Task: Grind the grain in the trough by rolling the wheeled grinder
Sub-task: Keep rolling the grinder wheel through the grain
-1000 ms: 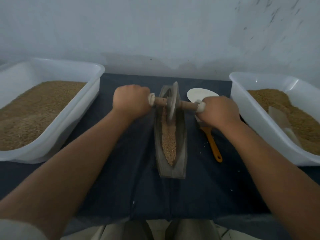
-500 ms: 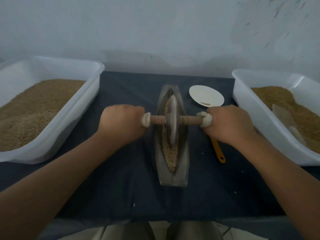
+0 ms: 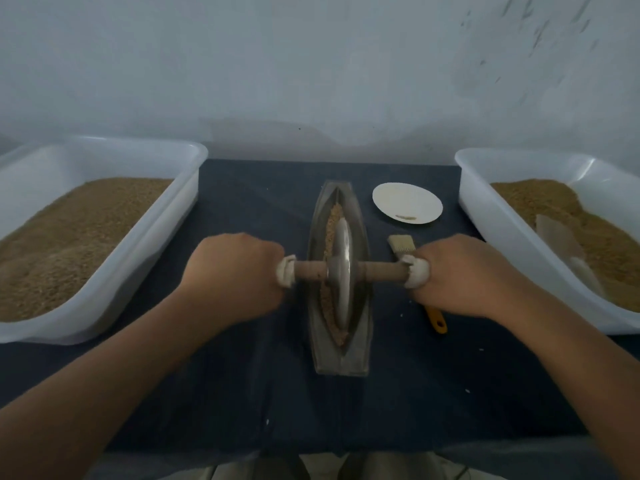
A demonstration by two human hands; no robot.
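Both forearms are stretched forward over the bench (image 3: 249, 202), backs of the hands turned up. The left grip (image 3: 235, 271) and right grip (image 3: 460, 275) are each closed in a fist around one end of the wheeled grinder's (image 3: 341, 278) wooden axle (image 3: 381, 271). Between the grips, the disc is stood upright in the trough (image 3: 360, 355), about mid-length, on the grain (image 3: 333, 216).

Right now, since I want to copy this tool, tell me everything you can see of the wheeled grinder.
The wheeled grinder is a thin grey, metal-looking disc on a brown wooden axle with pale wrapped ends. It stands upright on edge in the trough, in the grain, near its middle. The left hand and right hand grip the two ends.
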